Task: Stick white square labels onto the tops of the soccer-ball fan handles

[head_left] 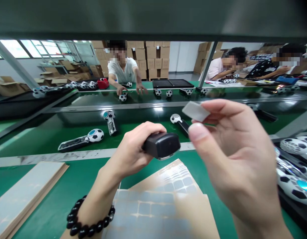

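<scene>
Black housing (161, 145) partly hidden in the left hand (130, 149), right forearm (261, 225) cut off below.

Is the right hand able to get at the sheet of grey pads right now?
Probably yes. The right hand sits just above and beside the sheet, and nothing stands between them. Its fingers are pinching a grey pad, though, so it would likely have to free them first.

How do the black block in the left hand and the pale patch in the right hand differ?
The black block is dark and chunky, while the pale patch is light and thin. The left hand wraps the block in a fist, while the right hand pinches the patch at its fingertips. Both are held up above the green bench.
</scene>
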{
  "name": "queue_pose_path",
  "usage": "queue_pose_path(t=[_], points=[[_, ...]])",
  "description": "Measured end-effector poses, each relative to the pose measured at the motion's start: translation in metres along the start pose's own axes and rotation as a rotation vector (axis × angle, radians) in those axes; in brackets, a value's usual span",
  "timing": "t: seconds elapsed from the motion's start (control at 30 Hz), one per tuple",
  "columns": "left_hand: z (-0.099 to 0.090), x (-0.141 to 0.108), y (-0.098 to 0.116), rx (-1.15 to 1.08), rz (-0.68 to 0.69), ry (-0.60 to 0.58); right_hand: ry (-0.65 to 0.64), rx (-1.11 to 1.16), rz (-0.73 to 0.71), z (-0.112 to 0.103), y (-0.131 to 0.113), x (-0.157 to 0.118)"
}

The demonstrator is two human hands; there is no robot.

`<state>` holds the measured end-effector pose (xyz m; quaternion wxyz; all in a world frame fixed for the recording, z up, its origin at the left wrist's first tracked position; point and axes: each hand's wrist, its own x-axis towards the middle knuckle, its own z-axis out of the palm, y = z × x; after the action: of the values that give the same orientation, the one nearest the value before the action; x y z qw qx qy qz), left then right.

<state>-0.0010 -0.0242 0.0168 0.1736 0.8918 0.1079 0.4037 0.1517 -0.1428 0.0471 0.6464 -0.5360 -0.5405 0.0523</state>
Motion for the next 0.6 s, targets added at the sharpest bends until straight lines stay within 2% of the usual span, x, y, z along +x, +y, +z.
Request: queue_pose_path(t=[0.1,0.2,0.27,0.33,0.47,0.5,0.6], points=[[0.000,0.000,0.000,-0.008,-0.004,-0.016,-0.036,-0.122,-0.080,0.005,0.010,0.003],[-0.001,-0.001,-0.002,-0.005,-0.009,0.000,0.162,-0.196,-0.180,0.005,0.022,0.009],[-0.002,-0.001,-0.003,-0.002,-0.009,0.009,0.234,-0.152,-0.184,0.002,0.025,0.010],[-0.002,-0.002,-0.004,-0.004,-0.008,0.012,0.139,-0.022,-0.134,-0.001,0.021,0.009],[-0.001,-0.002,-0.005,-0.010,-0.015,0.007,-0.247,0.235,0.076,-0.003,0.002,0.002],[-0.001,-0.001,-0.005,-0.005,-0.012,0.005,-0.302,0.250,0.132,-0.002,-0.002,0.001],[-0.001,-0.001,-0.004,0.019,-0.004,-0.003,-0.287,0.210,0.208,-0.001,-0.008,0.001]])
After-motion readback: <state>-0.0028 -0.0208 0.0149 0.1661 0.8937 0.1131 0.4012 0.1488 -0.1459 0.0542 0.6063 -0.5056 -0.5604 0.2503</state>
